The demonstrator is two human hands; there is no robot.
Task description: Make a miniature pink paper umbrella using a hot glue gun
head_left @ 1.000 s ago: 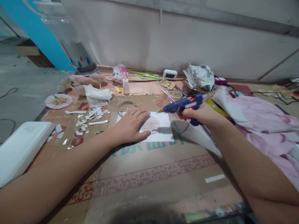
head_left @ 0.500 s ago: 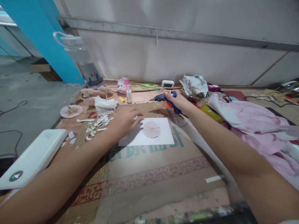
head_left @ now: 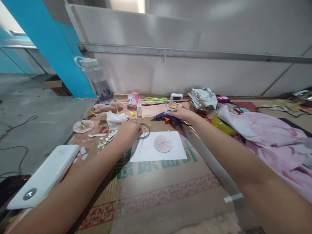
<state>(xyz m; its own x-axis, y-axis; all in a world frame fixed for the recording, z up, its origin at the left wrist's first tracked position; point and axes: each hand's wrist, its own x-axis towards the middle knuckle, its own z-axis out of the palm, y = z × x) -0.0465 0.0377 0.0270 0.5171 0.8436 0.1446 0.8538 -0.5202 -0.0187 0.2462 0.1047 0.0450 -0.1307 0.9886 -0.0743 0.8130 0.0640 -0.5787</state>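
Observation:
My left hand (head_left: 129,132) is at the left edge of a white paper sheet (head_left: 146,152), its fingers closed on the rim of a grey ring (head_left: 147,134). A round, pale pink paper disc (head_left: 162,144) with lines radiating from its centre lies flat on the sheet. Beyond the sheet, my right hand (head_left: 183,114) grips a blue hot glue gun (head_left: 166,116), held low over the cardboard (head_left: 156,185) with its nozzle to the left. White paper scraps (head_left: 107,138) lie beside my left wrist.
Pink paper umbrella-like pieces (head_left: 83,126), a white cloth (head_left: 115,120) and a small glue bottle (head_left: 139,109) stand at the back left. A power bank (head_left: 46,175) lies near my left forearm. Pink fabric (head_left: 265,130) is heaped at right. A large water bottle (head_left: 98,78) stands behind.
My right hand has lowered the glue gun towards the cardboard. My left hand, spread above the sheet before, has moved back left and closed on the grey ring. The view has tilted up.

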